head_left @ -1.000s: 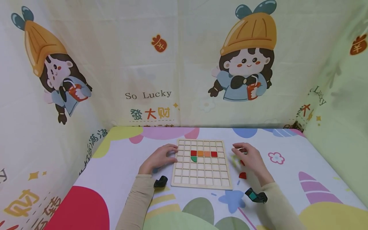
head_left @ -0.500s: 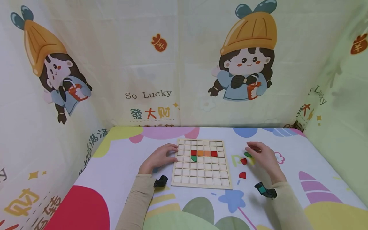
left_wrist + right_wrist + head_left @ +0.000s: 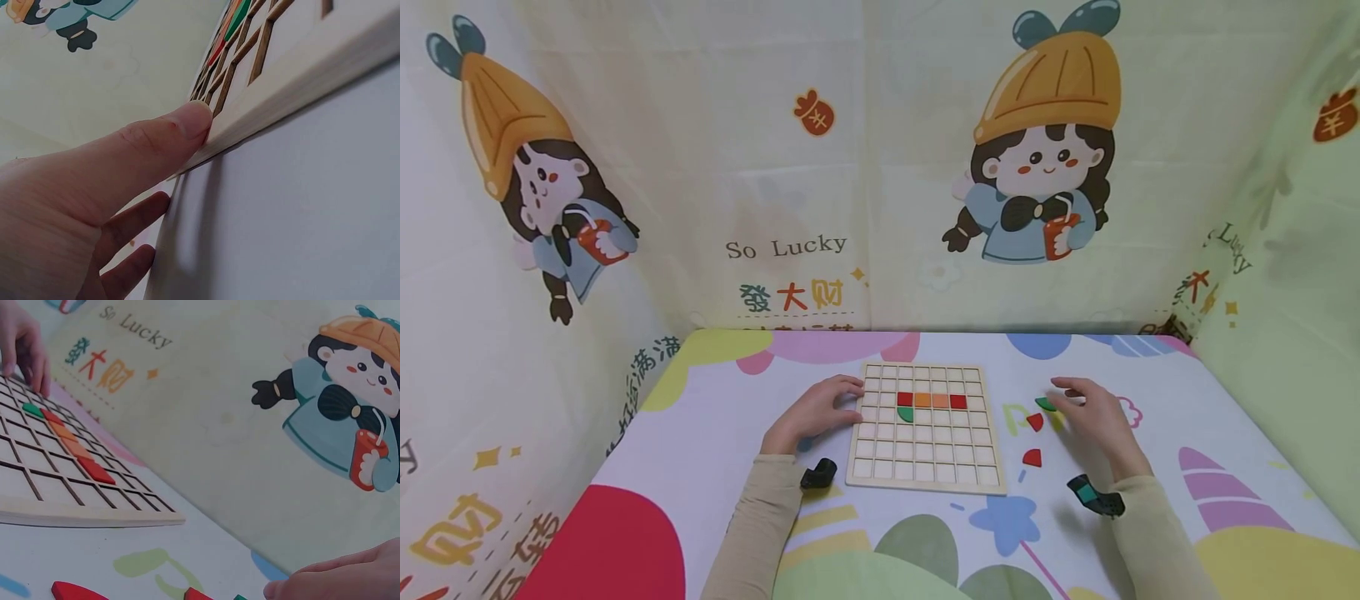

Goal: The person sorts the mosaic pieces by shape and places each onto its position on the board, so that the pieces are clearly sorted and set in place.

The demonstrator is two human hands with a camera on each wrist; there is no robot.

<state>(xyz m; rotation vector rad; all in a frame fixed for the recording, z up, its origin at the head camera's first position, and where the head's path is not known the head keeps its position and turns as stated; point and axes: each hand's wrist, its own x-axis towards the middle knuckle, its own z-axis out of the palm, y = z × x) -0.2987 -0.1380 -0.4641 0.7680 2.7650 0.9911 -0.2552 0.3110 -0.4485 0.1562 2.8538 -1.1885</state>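
A wooden grid board (image 3: 925, 472) lies on the table. Its cells hold a row of tiles: a red square tile (image 3: 906, 400), an orange tile (image 3: 922, 400), a lighter orange tile (image 3: 941, 402) and another red tile (image 3: 958, 402). A green quarter-round tile (image 3: 906, 413) sits below the row's left end. My left hand (image 3: 816, 414) rests at the board's left edge; its thumb (image 3: 187, 122) touches the rim. To the right of the board, my right hand (image 3: 1097, 421) hovers beside a loose green piece (image 3: 1045, 403), thumb and fingers apart, with nothing visible between them.
Two loose red rounded pieces, a nearer red piece (image 3: 1032, 457) and a farther red piece (image 3: 1035, 422), lie between board and right hand. The patterned tabletop (image 3: 737, 467) meets a printed cloth wall (image 3: 910, 292) behind.
My right hand has moved right, away from the board, uncovering the loose green piece and the farther red piece. Its fingers have spread slightly. The left hand and the board stay put.
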